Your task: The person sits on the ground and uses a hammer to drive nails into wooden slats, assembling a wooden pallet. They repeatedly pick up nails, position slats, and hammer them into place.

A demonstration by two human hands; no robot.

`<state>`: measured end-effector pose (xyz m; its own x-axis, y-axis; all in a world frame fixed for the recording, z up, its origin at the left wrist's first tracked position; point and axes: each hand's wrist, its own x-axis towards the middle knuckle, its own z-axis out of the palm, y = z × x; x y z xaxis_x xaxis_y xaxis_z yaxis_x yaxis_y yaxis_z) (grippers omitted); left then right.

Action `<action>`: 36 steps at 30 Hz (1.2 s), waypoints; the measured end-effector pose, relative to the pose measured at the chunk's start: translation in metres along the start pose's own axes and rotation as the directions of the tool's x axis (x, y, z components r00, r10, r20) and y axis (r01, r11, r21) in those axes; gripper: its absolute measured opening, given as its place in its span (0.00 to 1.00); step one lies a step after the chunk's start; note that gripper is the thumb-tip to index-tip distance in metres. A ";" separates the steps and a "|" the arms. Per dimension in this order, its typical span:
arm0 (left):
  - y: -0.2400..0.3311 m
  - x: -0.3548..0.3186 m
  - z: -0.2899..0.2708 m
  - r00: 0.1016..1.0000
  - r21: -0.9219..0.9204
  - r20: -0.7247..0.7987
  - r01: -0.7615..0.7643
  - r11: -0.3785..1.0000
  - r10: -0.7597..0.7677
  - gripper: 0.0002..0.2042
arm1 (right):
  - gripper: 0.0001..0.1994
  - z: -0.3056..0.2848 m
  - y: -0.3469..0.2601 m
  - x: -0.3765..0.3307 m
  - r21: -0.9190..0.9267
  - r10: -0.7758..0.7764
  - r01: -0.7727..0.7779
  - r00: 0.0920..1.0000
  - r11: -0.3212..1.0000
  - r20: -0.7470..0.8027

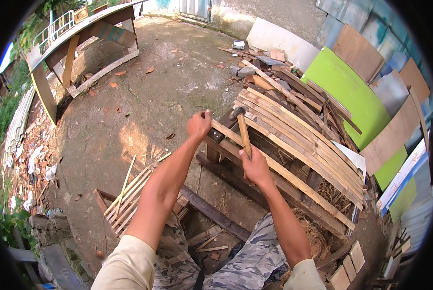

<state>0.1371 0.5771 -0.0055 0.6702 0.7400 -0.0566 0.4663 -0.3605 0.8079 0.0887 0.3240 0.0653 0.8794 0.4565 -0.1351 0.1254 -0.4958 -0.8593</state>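
Note:
My right hand [256, 166] is wrapped round the wooden handle of a hammer [245, 133], its dark metal head raised at the far end of the handle. At the near-left end of a long pale wooden slat [284, 170], my left hand [199, 124] is closed on the slat's tip; its inner fingers are hidden. That slat lies along a dark wooden frame [279, 186]. Just beside my left hand, a dark block with small holes [216, 135] sits at the frame's corner. Several more pale slats [305, 145] lie side by side across the frame's far part.
A smaller slatted wooden piece [129, 195] lies left of my legs. Scrap wood [274, 79] is heaped beyond the frame, near a paint can [238, 44]. Green boards [344, 92] lean at right. A wooden table [93, 34] stands far left, past litter [35, 169].

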 end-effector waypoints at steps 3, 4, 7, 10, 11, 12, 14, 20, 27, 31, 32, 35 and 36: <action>0.018 0.006 0.006 0.986 0.190 0.133 0.072 0.979 -0.098 0.36 | 0.16 -0.002 0.002 -0.006 -0.037 0.032 -0.033 0.999 0.999 -0.009; 0.021 0.007 0.006 0.979 0.250 0.171 0.066 0.966 -0.111 0.39 | 0.16 0.000 0.005 -0.005 -0.022 0.024 -0.024 1.000 0.999 -0.004; 0.009 0.015 0.018 0.981 0.345 0.193 -0.039 0.938 -0.030 0.40 | 0.16 0.000 0.004 -0.007 -0.076 0.032 -0.032 0.999 0.997 -0.004; -0.001 0.023 0.019 0.975 0.283 0.222 -0.077 0.956 0.013 0.37 | 0.15 -0.001 0.001 -0.005 -0.047 -0.029 0.028 0.999 0.999 -0.025; -0.002 0.022 0.020 0.972 0.289 0.232 -0.097 0.953 0.028 0.37 | 0.15 -0.001 0.000 -0.003 -0.051 -0.040 0.038 0.999 0.998 -0.036; -0.003 0.021 0.020 0.970 0.294 0.241 -0.116 0.949 0.043 0.37 | 0.15 -0.001 -0.001 -0.001 -0.055 -0.052 0.049 0.998 0.997 -0.045; -0.003 0.020 0.020 0.967 0.293 0.243 -0.148 0.944 0.076 0.36 | 0.15 0.001 -0.008 0.002 -0.032 -0.060 0.057 0.995 0.998 -0.074; -0.004 0.021 0.021 0.968 0.276 0.213 -0.188 0.943 0.131 0.35 | 0.16 0.025 0.017 0.016 -0.259 -0.203 0.167 0.972 0.951 -0.120; -0.003 0.017 0.015 0.968 0.282 0.215 -0.185 0.941 0.126 0.33 | 0.15 0.022 -0.015 0.013 -0.147 -0.239 0.211 0.949 0.966 -0.206; 0.002 0.016 0.021 0.962 0.282 0.246 -0.189 0.941 0.119 0.33 | 0.15 0.027 0.027 0.016 -0.347 -0.096 0.064 0.992 0.936 -0.076; 0.000 0.019 0.019 0.962 0.287 0.246 -0.192 0.939 0.122 0.33 | 0.15 0.025 0.016 0.017 -0.264 -0.073 0.050 0.994 0.963 -0.079; -0.005 0.021 0.017 0.964 0.292 0.237 -0.192 0.937 0.124 0.32 | 0.15 0.023 0.000 0.013 -0.152 -0.164 0.139 0.973 0.978 -0.162; -0.006 0.021 0.018 0.967 0.289 0.223 -0.187 0.939 0.123 0.32 | 0.15 0.027 0.002 0.013 -0.150 -0.211 0.183 0.957 0.972 -0.200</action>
<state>0.1587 0.5852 -0.0221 0.8344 0.5444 -0.0862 0.4799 -0.6408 0.5992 0.0876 0.3486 0.0485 0.9069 0.3935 0.1506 0.3513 -0.5088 -0.7860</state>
